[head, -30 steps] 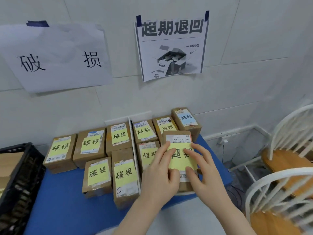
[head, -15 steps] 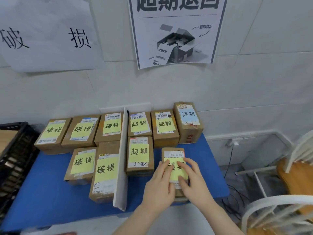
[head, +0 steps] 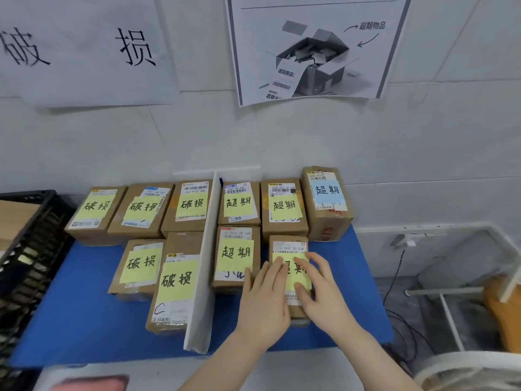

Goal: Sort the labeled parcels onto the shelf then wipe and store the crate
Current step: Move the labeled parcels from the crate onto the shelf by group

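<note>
You've got your left hand [head: 265,303] and right hand [head: 321,294] flat on the front parcel [head: 290,246], fingers straight, gripping nothing, pressing its yellow note [head: 294,279]. It sits on the blue tabletop [head: 84,320], right of the white divider [head: 201,292].

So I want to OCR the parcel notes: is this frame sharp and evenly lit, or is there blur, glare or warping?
Head view: soft even light, no glare; the blue note reads cleanly. Head view, wide angle: the white divider leans. Left hand and right hand hide part of the note on the front parcel.
</note>
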The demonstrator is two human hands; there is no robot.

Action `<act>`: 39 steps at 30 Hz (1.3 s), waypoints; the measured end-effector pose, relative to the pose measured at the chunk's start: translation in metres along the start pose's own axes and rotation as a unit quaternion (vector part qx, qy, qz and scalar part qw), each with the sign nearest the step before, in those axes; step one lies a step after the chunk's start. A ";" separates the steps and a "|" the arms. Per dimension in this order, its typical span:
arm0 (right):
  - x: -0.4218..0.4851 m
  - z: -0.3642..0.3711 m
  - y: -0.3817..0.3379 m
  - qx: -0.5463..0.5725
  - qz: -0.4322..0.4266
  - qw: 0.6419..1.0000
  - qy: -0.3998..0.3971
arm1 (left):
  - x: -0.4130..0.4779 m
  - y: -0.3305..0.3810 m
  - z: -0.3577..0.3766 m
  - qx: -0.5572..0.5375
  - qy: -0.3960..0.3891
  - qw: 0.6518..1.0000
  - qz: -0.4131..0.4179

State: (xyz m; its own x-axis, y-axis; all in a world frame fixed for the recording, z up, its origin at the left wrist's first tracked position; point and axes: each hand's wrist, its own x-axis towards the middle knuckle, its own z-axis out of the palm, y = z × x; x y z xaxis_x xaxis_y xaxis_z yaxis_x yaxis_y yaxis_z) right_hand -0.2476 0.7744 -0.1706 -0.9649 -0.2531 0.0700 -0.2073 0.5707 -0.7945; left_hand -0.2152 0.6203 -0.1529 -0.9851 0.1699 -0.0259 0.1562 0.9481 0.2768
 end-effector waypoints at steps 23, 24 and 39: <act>0.020 0.003 -0.022 -0.026 0.039 0.999 -0.028 | 0.012 -0.018 -0.061 -0.140 -0.076 0.987 -0.016; 0.020 0.004 -0.026 -0.042 0.049 0.998 -0.020 | 0.004 -0.023 -0.075 -0.130 -0.038 0.991 -0.008; -0.022 0.261 -0.333 -0.233 -0.235 0.940 -0.085 | -0.243 -0.297 -0.168 0.142 0.113 0.960 -0.213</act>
State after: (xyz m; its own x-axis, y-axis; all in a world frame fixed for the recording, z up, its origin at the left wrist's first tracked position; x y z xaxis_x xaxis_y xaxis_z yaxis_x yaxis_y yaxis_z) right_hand -0.1155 0.3861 -0.0646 -0.7170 -0.6622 0.2178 -0.6911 0.6344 -0.3464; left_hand -0.0337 0.2521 -0.0679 -0.9494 -0.2811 0.1398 -0.2819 0.9593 0.0141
